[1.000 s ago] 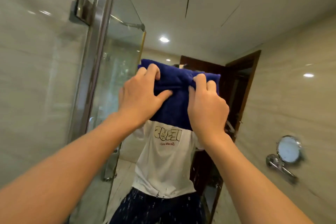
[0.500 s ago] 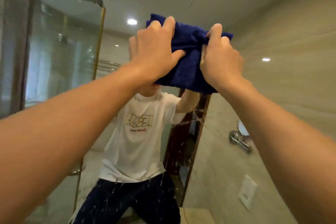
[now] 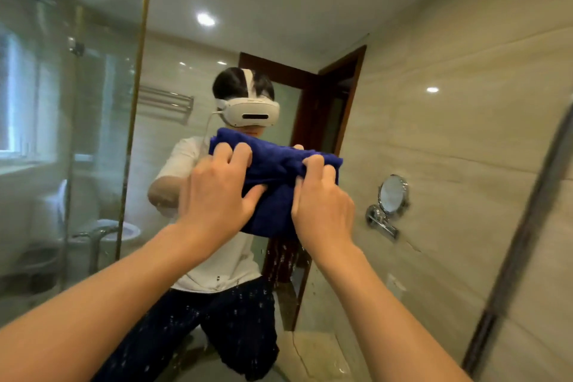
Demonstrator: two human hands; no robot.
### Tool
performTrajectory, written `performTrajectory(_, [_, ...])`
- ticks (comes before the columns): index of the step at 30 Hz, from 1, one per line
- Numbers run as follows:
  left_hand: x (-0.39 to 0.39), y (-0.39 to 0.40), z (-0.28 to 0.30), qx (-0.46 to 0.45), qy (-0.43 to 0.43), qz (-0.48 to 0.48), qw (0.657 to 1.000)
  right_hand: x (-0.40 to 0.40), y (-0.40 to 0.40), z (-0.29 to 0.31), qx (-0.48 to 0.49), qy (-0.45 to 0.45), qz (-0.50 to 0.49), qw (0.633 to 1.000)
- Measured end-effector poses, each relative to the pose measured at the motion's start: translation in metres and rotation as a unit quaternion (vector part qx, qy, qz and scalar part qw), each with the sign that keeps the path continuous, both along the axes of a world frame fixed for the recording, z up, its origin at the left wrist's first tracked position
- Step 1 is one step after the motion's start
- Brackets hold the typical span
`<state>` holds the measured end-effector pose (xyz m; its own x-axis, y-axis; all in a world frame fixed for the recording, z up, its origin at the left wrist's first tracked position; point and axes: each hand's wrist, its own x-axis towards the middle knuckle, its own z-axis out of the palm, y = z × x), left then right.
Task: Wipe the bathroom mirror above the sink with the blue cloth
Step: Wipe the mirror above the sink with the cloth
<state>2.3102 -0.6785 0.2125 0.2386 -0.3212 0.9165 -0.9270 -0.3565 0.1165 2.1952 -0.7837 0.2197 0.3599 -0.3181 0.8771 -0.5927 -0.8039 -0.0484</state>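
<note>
Beige-tiled bathroom walls frame the scene. Nearest, the left hand (image 3: 217, 195) and right hand (image 3: 322, 211) each grasp the folded blue cloth (image 3: 276, 170), pressing it against the mirror (image 3: 186, 40). Droplets (image 3: 283, 260) below suggest firm, overlapping downward strokes would work best.

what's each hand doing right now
Left hand: presses and grips the folded dark blue terry cloth against the mirror.
Right hand: grips the same cloth.
</note>
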Motion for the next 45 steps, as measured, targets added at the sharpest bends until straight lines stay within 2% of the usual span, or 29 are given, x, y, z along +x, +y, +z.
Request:
performTrajectory(4, [-0.009, -0.011, 0.038, -0.025, -0.019, 0.001, 1.000, -0.014, -0.009, 0.046, 0.003, 0.020, -0.004, 1.000])
performTrajectory(8, [-0.033, -0.041, 0.099, -0.058, -0.031, 0.001, 0.998, -0.031, -0.026, 0.108, 0.034, -0.025, -0.014, 0.999])
performTrajectory(11, [-0.042, -0.057, 0.117, -0.041, -0.034, -0.005, 0.999, -0.038, -0.036, 0.116, 0.050, -0.070, -0.008, 0.996])
performTrajectory(15, [-0.043, -0.052, 0.083, -0.030, -0.048, -0.017, 0.998, -0.032, -0.039, 0.070, 0.057, -0.099, -0.031, 0.993])
performTrajectory(18, [-0.046, -0.051, 0.031, 0.003, -0.056, -0.033, 0.998, -0.039, -0.038, 0.013, 0.093, -0.059, -0.061, 0.992])
performTrajectory(21, [-0.053, -0.055, -0.003, 0.052, -0.073, -0.027, 0.996, -0.054, -0.038, -0.014, 0.146, -0.028, -0.054, 0.987])
performTrajectory(23, [-0.055, -0.057, -0.002, 0.060, -0.064, -0.030, 0.996, -0.061, -0.038, -0.010, 0.163, -0.030, -0.043, 0.985])
performTrajectory(26, [-0.054, -0.062, 0.024, 0.033, -0.092, -0.017, 0.995, -0.064, -0.041, 0.014, 0.139, -0.058, -0.047, 0.987])
performTrajectory(29, [-0.061, -0.076, 0.074, -0.009, -0.086, -0.010, 0.996, -0.062, -0.049, 0.070, 0.159, -0.122, -0.043, 0.979])
performTrajectory(32, [-0.067, -0.088, 0.113, -0.012, -0.073, -0.021, 0.997, -0.060, -0.052, 0.114, 0.176, -0.143, -0.056, 0.972])
performTrajectory(36, [-0.062, -0.085, 0.090, -0.015, -0.075, -0.024, 0.997, -0.058, -0.044, 0.092, 0.173, -0.122, -0.072, 0.975])
performTrajectory(40, [-0.070, -0.087, 0.045, 0.029, -0.086, -0.056, 0.994, -0.067, -0.040, 0.051, 0.225, -0.109, -0.111, 0.962])
performTrajectory(45, [-0.071, -0.091, 0.038, 0.025, -0.044, -0.071, 0.996, -0.067, -0.034, 0.042, 0.256, -0.102, -0.081, 0.958])
